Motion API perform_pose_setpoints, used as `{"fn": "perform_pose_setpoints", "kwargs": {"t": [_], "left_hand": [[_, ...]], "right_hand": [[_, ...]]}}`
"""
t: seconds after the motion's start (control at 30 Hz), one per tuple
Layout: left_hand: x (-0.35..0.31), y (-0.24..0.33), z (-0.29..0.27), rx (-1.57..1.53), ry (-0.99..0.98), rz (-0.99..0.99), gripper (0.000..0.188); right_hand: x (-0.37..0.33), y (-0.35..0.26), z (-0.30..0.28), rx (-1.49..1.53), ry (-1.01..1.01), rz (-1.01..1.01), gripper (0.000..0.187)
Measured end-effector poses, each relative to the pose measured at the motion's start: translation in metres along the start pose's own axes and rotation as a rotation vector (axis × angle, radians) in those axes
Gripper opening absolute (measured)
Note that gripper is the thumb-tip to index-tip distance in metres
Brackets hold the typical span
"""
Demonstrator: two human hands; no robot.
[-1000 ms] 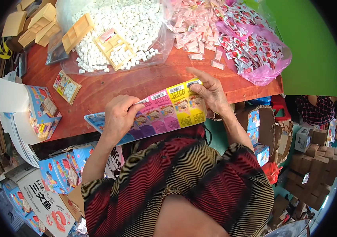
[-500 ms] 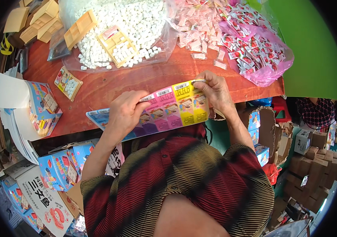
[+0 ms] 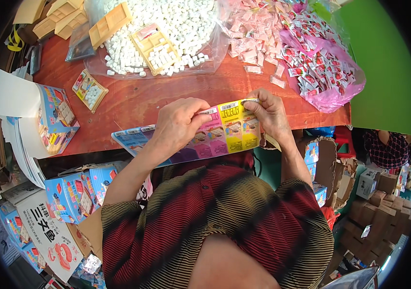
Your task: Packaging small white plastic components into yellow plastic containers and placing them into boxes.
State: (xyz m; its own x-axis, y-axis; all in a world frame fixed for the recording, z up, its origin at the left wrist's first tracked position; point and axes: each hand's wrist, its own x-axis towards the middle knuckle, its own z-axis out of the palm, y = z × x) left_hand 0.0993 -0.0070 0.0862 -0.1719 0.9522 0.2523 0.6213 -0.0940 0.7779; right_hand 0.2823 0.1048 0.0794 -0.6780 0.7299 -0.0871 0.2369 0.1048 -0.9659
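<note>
Both hands grip a long printed sheet (image 3: 234,136) with blue, purple, pink and yellow panels, held tilted along the table's front edge, over my lap. My left hand (image 3: 179,124) pinches its upper edge near the pink panel, covering some of the print. At the upper right corner, over the yellow panels, my right hand (image 3: 271,115) pinches the same edge between thumb and fingers. The blue end sticks out to the left past my left wrist. Left of the sheet, a small compartment tray (image 3: 90,90) with white pieces and a printed card lies on the red table (image 3: 133,103).
White cubes (image 3: 186,24) heap on plastic at the back, with a wooden tray (image 3: 143,41) on them. Pink packets (image 3: 253,36) and a pink bag of red-white sachets (image 3: 321,72) lie right. An open printed box (image 3: 57,118) stands left; blue boxes (image 3: 78,195) sit below.
My left hand has slid rightward along the sheet's upper edge, closer to my right hand, baring more of the blue end. The whole view has shifted slightly.
</note>
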Motion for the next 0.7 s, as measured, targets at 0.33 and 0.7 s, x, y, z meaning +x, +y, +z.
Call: {"fn": "perform_pose_setpoints", "kwargs": {"t": [0.33,0.7], "left_hand": [[0.006,-0.002,0.004,-0.02,-0.083,0.017,0.008],[0.01,0.0,0.007,0.025,-0.127,0.014,0.008]], "right_hand": [[0.001,-0.004,-0.001,0.011,-0.025,0.026,0.008],[0.001,-0.008,-0.005,-0.08,-0.051,0.033,0.009]]}}
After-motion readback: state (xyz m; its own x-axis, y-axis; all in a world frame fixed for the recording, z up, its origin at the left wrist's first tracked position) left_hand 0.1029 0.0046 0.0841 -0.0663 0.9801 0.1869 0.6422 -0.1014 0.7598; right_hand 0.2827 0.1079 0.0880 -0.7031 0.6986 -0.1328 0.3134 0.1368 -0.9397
